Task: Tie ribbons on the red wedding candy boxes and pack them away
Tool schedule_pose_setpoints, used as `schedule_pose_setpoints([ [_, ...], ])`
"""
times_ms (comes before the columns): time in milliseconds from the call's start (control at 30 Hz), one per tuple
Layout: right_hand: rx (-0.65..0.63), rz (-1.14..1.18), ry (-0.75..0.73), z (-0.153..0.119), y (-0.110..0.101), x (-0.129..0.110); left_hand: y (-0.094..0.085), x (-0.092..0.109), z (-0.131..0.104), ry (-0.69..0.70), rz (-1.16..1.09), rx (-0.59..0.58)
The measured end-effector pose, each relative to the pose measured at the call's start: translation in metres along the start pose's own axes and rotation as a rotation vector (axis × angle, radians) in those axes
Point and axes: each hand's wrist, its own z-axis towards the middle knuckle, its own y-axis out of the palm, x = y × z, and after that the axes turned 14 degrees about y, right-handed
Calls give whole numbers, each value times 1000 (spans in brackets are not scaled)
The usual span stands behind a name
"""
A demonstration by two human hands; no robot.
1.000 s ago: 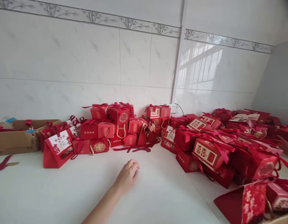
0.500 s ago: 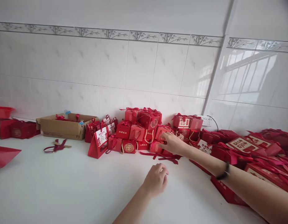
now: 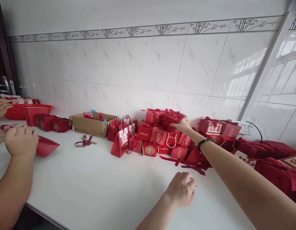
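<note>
head view: right hand (image 3: 183, 124) fingertips hidden behind red box (image 3: 170, 117).

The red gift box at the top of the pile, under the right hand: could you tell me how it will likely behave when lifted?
The red gift box looks like thin folded card, so it is probably light and would dent if squeezed. It sits high on the stacked pile, so lifting it may topple neighbours. Its ribbon is floppy and might snag. The right hand rests on it; the left hand hovers over the table.

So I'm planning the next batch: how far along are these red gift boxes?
Done: many tied red boxes are stacked against the wall. In hand: the right hand grips a top box; the left hand rests empty. Left: loose ribbons and a co-worker's unfolded red piece.
</note>
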Motion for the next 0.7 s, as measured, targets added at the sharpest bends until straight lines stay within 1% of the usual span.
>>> schedule_pose_setpoints([
  [100, 40, 40, -63, -7, -10, 4, -4, 2, 1, -74, -74, 10],
  [133, 70, 64, -109, -12, -14, 9, -6, 3, 2, -128, -127, 42],
  [167, 96, 100, -171, -19, -18, 15, -9, 3, 4, -207, -208, 99],
  [200, 110, 148, -250, -27, -23, 24, -11, 4, 7, -332, -324, 195],
  [233, 109, 200, -342, -37, -27, 36, -13, 4, 9, -492, -455, 323],
  [300, 56, 287, -518, -60, -33, 66, -16, 1, 14, -833, -674, 587],
  [333, 23, 300, -587, -73, -34, 84, -18, -2, 15, -979, -732, 697],
  [367, -2, 305, -631, -86, -34, 103, -19, -5, 15, -1078, -749, 771],
  [400, -16, 310, -660, -99, -32, 123, -21, -9, 15, -1138, -745, 820],
  [433, -30, 318, -672, -112, -30, 141, -22, -13, 14, -1171, -738, 854],
  [500, -59, 314, -646, -132, -24, 174, -27, -19, 13, -1211, -749, 899],
  [567, -114, 301, -591, -144, -18, 197, -32, -22, 14, -1216, -777, 901],
  [633, -190, 299, -528, -149, -17, 211, -35, -19, 18, -1173, -821, 838],
  [700, -272, 302, -478, -149, -21, 216, -36, -14, 23, -1069, -839, 700],
])
